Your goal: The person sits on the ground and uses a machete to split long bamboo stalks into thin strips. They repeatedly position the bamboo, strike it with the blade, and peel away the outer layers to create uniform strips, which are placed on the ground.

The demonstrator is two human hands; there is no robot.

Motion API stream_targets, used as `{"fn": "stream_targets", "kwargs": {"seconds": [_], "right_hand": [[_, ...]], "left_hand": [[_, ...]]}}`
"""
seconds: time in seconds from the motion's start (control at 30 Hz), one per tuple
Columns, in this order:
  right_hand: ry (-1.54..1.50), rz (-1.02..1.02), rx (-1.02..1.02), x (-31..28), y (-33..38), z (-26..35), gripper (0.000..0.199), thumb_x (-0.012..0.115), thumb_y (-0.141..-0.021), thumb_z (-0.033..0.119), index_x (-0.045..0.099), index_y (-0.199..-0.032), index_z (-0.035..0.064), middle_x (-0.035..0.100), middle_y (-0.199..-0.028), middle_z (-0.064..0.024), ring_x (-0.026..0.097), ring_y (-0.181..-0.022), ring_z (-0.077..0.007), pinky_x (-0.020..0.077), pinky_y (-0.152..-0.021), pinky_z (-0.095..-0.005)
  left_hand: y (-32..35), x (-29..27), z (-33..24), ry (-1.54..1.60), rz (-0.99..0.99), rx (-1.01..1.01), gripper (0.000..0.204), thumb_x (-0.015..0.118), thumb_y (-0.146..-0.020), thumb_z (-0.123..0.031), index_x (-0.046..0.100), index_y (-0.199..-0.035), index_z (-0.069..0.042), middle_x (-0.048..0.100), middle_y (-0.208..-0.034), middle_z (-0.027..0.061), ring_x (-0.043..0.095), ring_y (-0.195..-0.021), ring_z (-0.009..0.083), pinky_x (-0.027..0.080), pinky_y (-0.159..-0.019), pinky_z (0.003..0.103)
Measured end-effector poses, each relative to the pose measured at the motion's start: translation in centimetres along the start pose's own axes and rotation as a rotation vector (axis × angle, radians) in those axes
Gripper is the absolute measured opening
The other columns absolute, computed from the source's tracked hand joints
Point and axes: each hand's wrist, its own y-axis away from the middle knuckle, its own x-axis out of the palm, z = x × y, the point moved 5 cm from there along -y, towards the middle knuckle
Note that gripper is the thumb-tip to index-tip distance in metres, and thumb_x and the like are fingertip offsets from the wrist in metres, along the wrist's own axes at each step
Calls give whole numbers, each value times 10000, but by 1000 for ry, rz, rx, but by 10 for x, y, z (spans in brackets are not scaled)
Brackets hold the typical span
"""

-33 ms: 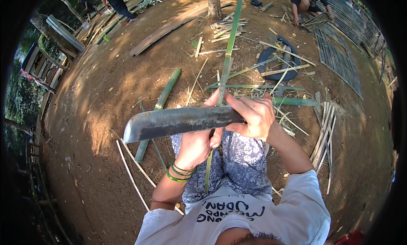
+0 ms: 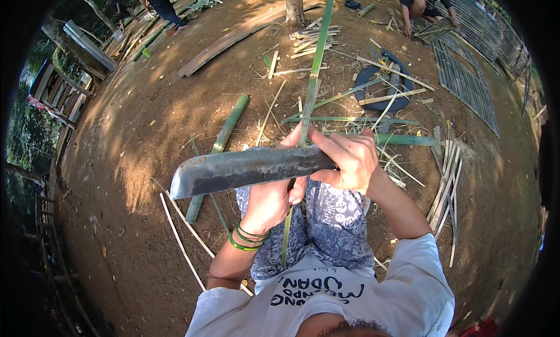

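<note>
My right hand [image 2: 353, 159] is closed round the handle of a large dark knife [image 2: 245, 169], whose broad blade points left across my lap. Just beneath the blade, my left hand [image 2: 269, 204], with green bangles at the wrist, grips a long thin green bamboo strip [image 2: 315, 63]. From my lap the strip runs up and away to the top of the picture. The blade lies across the strip where my hands meet. My patterned shorts [image 2: 338, 220] show below.
A thick green bamboo pole [image 2: 224, 133] lies on the dirt to the left. Split bamboo strips [image 2: 443, 191] are scattered ahead and to the right. Woven bamboo panels [image 2: 466, 74] lie far right beside a crouching person [image 2: 417, 2]. A tree trunk [image 2: 293, 4] and a dark tyre [image 2: 364, 80] stand ahead.
</note>
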Motion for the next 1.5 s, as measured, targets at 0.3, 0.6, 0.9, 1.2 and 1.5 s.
{"fn": "stream_targets", "kwargs": {"seconds": [0.3, 0.6, 0.9, 1.2, 1.5], "right_hand": [[16, -94, -44, -5, -2, -5, 773, 643, -831, 623, 560, -1393, 99, 558, -654, -30, 628, -539, -229, 488, -485, -376], [-25, -117, -12, -16, -7, -6, 697, 670, -854, 564, 590, -1364, 96, 628, -694, -52, 647, -556, -241, 498, -490, -366], [-31, -169, 12, -21, -8, -21, 681, 651, -863, 580, 622, -1311, 67, 644, -706, -48, 659, -571, -234, 513, -505, -359], [12, -177, -64, -20, -9, -15, 698, 649, -856, 603, 636, -1281, 50, 620, -699, -52, 644, -550, -220, 487, -474, -344], [135, -136, -41, -25, -12, -16, 835, 436, -898, 746, 634, -1315, 49, 523, -575, -24, 545, -459, -191, 392, -451, -351]], "left_hand": [[7, -8, 11, 28, 52, -45, 475, 420, -1070, -161, 353, -1535, -84, 495, -716, 16, 369, -485, 63, 301, -422, 203], [8, -8, 18, 13, 123, 26, 208, 403, -1087, -176, 561, -1092, -40, 485, -703, 29, 351, -462, 58, 323, -410, 204], [20, -6, 19, -42, 88, 24, 392, 416, -1089, -179, 459, -1471, -106, 460, -683, 8, 364, -510, 64, 329, -450, 211], [31, -21, 26, -55, 143, 16, 418, 408, -1090, -166, 432, -1508, -177, 456, -696, 3, 367, -526, 64, 335, -460, 207], [39, -19, 24, -75, 85, 2, 448, 423, -1079, -170, 389, -1501, -24, 436, -666, -12, 381, -492, 62, 337, -436, 202]]}}
